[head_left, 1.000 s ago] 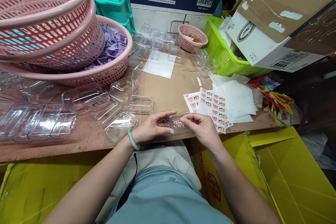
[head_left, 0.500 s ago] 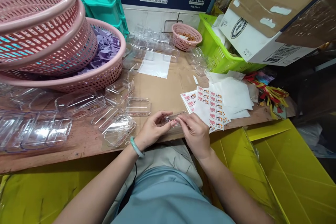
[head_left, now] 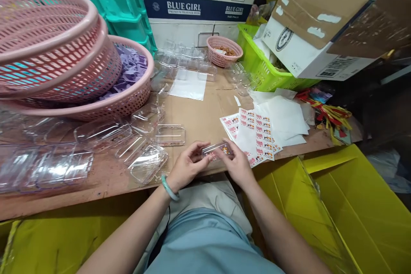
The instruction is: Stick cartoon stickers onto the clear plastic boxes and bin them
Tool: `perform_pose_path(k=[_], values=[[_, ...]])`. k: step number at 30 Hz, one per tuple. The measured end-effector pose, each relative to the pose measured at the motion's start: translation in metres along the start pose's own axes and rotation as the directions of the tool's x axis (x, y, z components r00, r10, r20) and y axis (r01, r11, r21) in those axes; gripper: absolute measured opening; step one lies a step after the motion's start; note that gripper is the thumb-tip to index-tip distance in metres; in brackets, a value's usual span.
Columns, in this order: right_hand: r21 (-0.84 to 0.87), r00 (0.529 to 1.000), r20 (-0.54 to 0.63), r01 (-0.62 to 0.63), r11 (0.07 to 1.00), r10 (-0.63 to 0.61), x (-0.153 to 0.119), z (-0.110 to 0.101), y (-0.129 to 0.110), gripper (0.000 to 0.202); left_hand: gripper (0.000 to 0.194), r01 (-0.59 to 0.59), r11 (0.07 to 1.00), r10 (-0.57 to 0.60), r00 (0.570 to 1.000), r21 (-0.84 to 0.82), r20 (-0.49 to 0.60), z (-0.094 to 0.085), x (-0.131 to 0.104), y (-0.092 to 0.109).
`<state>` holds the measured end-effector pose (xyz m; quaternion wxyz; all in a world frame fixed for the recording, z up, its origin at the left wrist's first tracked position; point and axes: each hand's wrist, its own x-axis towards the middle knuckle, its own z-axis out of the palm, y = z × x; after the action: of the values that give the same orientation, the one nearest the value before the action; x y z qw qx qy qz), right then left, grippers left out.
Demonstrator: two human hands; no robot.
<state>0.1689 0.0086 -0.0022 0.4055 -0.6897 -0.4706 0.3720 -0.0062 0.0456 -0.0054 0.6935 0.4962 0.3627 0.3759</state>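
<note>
Between my two hands, near the table's front edge, is a small clear plastic box (head_left: 218, 150) with a pink and orange sticker on its side. My left hand (head_left: 190, 163) grips its left end between thumb and fingers. My right hand (head_left: 236, 163) holds the right end, its thumb against the sticker. Sticker sheets (head_left: 251, 130) with pink print and cat pictures lie just right of my hands. Another clear box (head_left: 170, 135) lies flat to the left of them, beside several more clear boxes (head_left: 147, 163).
Stacked pink baskets (head_left: 96, 109), one with purple pieces, fill the left. White papers (head_left: 287, 113) lie at the right. Further back are a small pink basket (head_left: 221, 61), a green crate (head_left: 272, 78) and a white paper (head_left: 188, 87). A carton (head_left: 316, 30) leans at the right.
The box has been tilted, and the sticker's orange part now shows by my right thumb. My right fingers have shifted from a pinch to holding the box's end. The view has moved slightly.
</note>
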Motion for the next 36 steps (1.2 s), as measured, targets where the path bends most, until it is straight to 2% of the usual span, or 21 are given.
perform_pose_path(k=[2, 4, 7, 9, 12, 14, 15, 16, 17, 18, 21, 22, 23, 25, 26, 28, 30, 32, 33, 34, 36], values=[[0.046, 1.000, 0.028, 0.002, 0.999, -0.003, 0.002, 0.000, -0.001, 0.049, 0.041, -0.014, 1.000, 0.014, 1.000, 0.002, -0.011, 0.003, -0.002, -0.003], [0.087, 0.998, 0.056, 0.015, 0.996, -0.020, 0.003, -0.005, -0.001, 0.049, 0.040, -0.044, 0.999, 0.044, 0.999, 0.023, -0.019, 0.004, -0.004, -0.005], [0.148, 0.967, 0.251, -0.008, 0.989, -0.030, 0.002, -0.013, -0.001, 0.063, 0.035, -0.169, 0.970, 0.175, 0.984, 0.178, -0.018, 0.002, -0.014, -0.002], [0.167, 0.901, 0.432, -0.027, 0.986, -0.049, -0.001, -0.016, -0.003, 0.071, 0.034, -0.314, 0.881, 0.327, 0.945, 0.354, 0.026, -0.003, -0.028, 0.004], [0.159, 0.726, 0.682, -0.023, 0.987, -0.093, -0.004, -0.017, -0.012, 0.072, 0.039, -0.515, 0.657, 0.501, 0.844, 0.551, 0.192, -0.014, -0.058, 0.014], [0.128, 0.616, 0.777, 0.052, 0.990, -0.133, 0.000, -0.011, -0.021, 0.076, 0.045, -0.552, 0.539, 0.524, 0.811, 0.637, 0.259, -0.026, -0.078, 0.019], [0.106, 0.581, 0.798, 0.119, 0.987, -0.156, 0.005, -0.006, -0.025, 0.075, 0.048, -0.530, 0.486, 0.530, 0.811, 0.695, 0.247, -0.034, -0.087, 0.021], [0.086, 0.569, 0.802, 0.191, 0.978, -0.181, 0.011, 0.001, -0.030, 0.073, 0.051, -0.475, 0.430, 0.546, 0.814, 0.768, 0.198, -0.042, -0.094, 0.021], [0.076, 0.584, 0.784, 0.251, 0.965, -0.213, 0.018, 0.009, -0.035, 0.069, 0.054, -0.385, 0.370, 0.572, 0.811, 0.846, 0.119, -0.051, -0.100, 0.021], [0.085, 0.621, 0.742, 0.287, 0.954, -0.253, 0.026, 0.019, -0.039, 0.066, 0.058, -0.266, 0.312, 0.599, 0.800, 0.912, 0.029, -0.060, -0.103, 0.020], [0.213, 0.792, 0.494, 0.291, 0.933, -0.359, 0.049, 0.054, -0.047, 0.066, 0.073, 0.079, 0.191, 0.605, 0.776, 0.978, -0.181, -0.086, -0.103, 0.012], [0.241, 0.823, 0.425, 0.298, 0.924, -0.376, 0.055, 0.065, -0.048, 0.067, 0.075, 0.139, 0.168, 0.582, 0.785, 0.976, -0.212, -0.092, -0.101, 0.008], [0.238, 0.834, 0.391, 0.317, 0.918, -0.390, 0.059, 0.076, -0.048, 0.067, 0.075, 0.168, 0.156, 0.558, 0.798, 0.973, -0.228, -0.097, -0.098, 0.005], [0.150, 0.812, 0.411, 0.389, 0.909, -0.415, 0.064, 0.093, -0.046, 0.067, 0.074, 0.181, 0.185, 0.529, 0.810, 0.966, -0.254, -0.102, -0.093, 0.001], [0.093, 0.793, 0.432, 0.434, 0.896, -0.429, 0.065, 0.098, -0.044, 0.067, 0.072, 0.180, 0.231, 0.519, 0.808, 0.956, -0.277, -0.103, -0.090, 0.000], [0.005, 0.769, 0.446, 0.508, 0.861, -0.457, 0.065, 0.104, -0.039, 0.069, 0.066, 0.173, 0.379, 0.499, 0.789, 0.909, -0.358, -0.100, -0.087, 0.001], [-0.035, 0.788, 0.399, 0.525, 0.851, -0.470, 0.062, 0.105, -0.034, 0.069, 0.058, 0.143, 0.594, 0.462, 0.744, 0.791, -0.482, -0.093, -0.085, 0.004], [0.011, 0.846, 0.280, 0.470, 0.883, -0.454, 0.052, 0.106, -0.031, 0.068, 0.053, 0.034, 0.839, 0.376, 0.685, 0.543, -0.624, -0.079, -0.081, 0.008], [0.062, 0.879, 0.208, 0.425, 0.903, -0.429, 0.044, 0.107, -0.030, 0.069, 0.052, -0.052, 0.927, 0.308, 0.672, 0.372, -0.673, -0.071, -0.080, 0.010], [0.116, 0.907, 0.151, 0.378, 0.918, -0.393, 0.035, 0.107, -0.032, 0.071, 0.051, -0.153, 0.970, 0.243, 0.677, 0.190, -0.695, -0.064, -0.078, 0.012], [0.185, 0.936, 0.116, 0.309, 0.933, -0.332, 0.013, 0.111, -0.040, 0.075, 0.054, -0.326, 0.940, 0.186, 0.733, -0.098, -0.654, -0.052, -0.078, 0.021]])
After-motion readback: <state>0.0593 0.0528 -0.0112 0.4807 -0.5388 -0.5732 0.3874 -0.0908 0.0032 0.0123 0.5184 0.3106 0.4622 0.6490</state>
